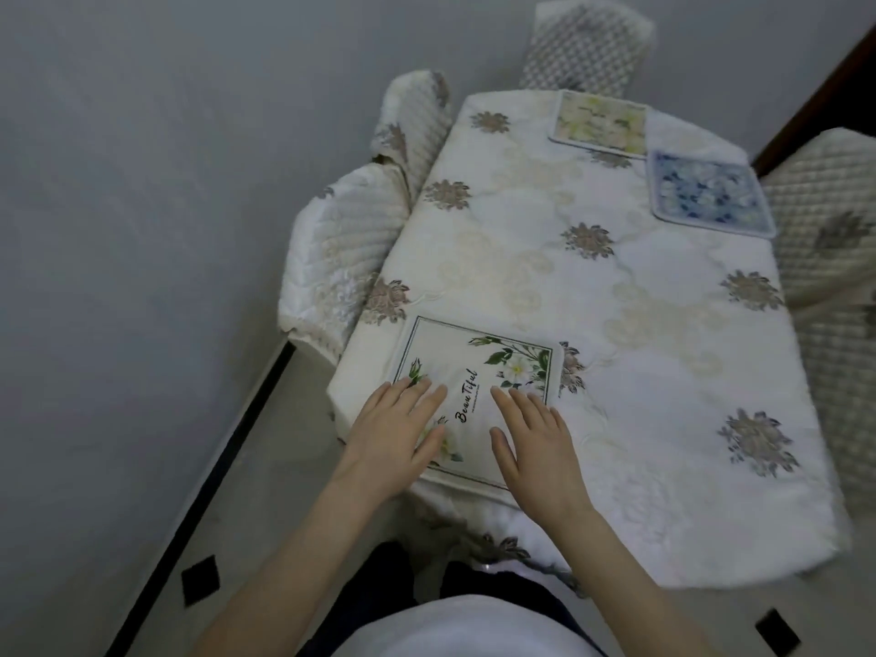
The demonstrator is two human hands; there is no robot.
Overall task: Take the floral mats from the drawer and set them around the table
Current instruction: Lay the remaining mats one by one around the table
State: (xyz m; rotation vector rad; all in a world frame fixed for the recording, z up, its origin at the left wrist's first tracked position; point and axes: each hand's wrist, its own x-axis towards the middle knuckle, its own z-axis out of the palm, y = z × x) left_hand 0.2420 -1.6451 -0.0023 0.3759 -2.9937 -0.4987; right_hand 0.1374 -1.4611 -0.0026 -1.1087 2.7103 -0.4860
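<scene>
A white floral mat [479,372] with green leaves and the word "Beautiful" lies flat at the near left corner of the table [616,348]. My left hand [398,433] rests palm down on its left part, fingers spread. My right hand [540,448] lies flat on its right part, fingers apart. Neither hand grips anything. A yellow-green floral mat [599,123] sits at the table's far end. A blue floral mat [711,194] lies beside it at the far right edge.
The table wears a quilted white cloth with grey flower motifs. Covered chairs stand at the left [341,248], the far end [588,45] and the right [834,258]. A grey wall [142,182] runs close along the left. Light floor with dark diamond tiles [199,578] is below.
</scene>
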